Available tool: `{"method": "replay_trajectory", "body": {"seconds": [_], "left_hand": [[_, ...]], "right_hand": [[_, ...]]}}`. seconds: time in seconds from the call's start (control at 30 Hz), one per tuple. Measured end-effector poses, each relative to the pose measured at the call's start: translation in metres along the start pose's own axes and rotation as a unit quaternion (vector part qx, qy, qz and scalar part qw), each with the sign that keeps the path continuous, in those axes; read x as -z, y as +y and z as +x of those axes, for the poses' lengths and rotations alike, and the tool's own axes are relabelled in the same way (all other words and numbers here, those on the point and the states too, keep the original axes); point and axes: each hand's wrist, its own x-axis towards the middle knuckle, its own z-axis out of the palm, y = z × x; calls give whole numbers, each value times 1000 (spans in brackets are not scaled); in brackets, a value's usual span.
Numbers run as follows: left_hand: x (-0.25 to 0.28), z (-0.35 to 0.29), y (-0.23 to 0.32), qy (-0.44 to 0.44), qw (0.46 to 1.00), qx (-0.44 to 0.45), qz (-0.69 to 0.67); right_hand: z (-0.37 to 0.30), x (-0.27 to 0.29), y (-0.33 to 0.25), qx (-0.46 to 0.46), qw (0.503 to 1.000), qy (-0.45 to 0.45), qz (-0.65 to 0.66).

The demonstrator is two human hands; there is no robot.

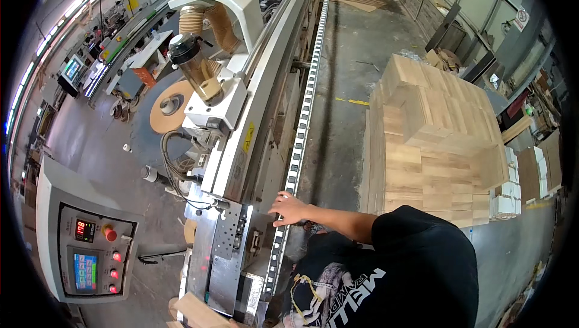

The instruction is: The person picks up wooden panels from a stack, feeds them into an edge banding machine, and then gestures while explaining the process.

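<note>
My right hand (289,209) rests on the long rail of the edge-banding machine, its fingers loosely spread over the chain track (294,174) and gripping nothing. At the bottom edge, a sliver of my left hand (236,324) shows against the end of a light wooden board (201,312). That board tilts beside the metal bed (205,267), and most of my left hand is cut off by the picture's edge. Just left of my right hand is a perforated metal plate (229,231) on the machine.
A control panel (96,255) with a screen and red buttons stands at lower left. A glue canister (196,68) sits on the machine, near a brown coil of edge band (166,108). Stacked wooden boards (431,165) stand on the right. A yellow line (353,101) marks the floor.
</note>
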Motion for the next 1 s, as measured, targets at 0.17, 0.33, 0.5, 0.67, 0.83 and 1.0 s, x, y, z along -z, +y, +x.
{"method": "replay_trajectory", "body": {"seconds": [0.17, 0.33, 0.5, 0.67, 0.83, 1.0], "left_hand": [[13, 27, 71, -162, 960, -98, -209], [-31, 14, 107, -219, 912, -154, -311], [-102, 21, 120, -274, 881, -191, -336], [-108, 45, 148, -333, 859, -223, -320], [-107, 36, 169, -302, 891, -159, -300], [-97, 31, 189, -301, 918, -69, -250]], "right_hand": [[-3, 5, -3, -9, 1000, -4, 7], [1, 5, -7, -7, 1000, -19, 14], [-3, 4, -9, -15, 1000, 16, 22], [0, -10, -56, -104, 969, 134, 177], [34, -92, -97, -158, 779, 28, 606], [29, -74, -148, -237, 556, -24, 796]]}}
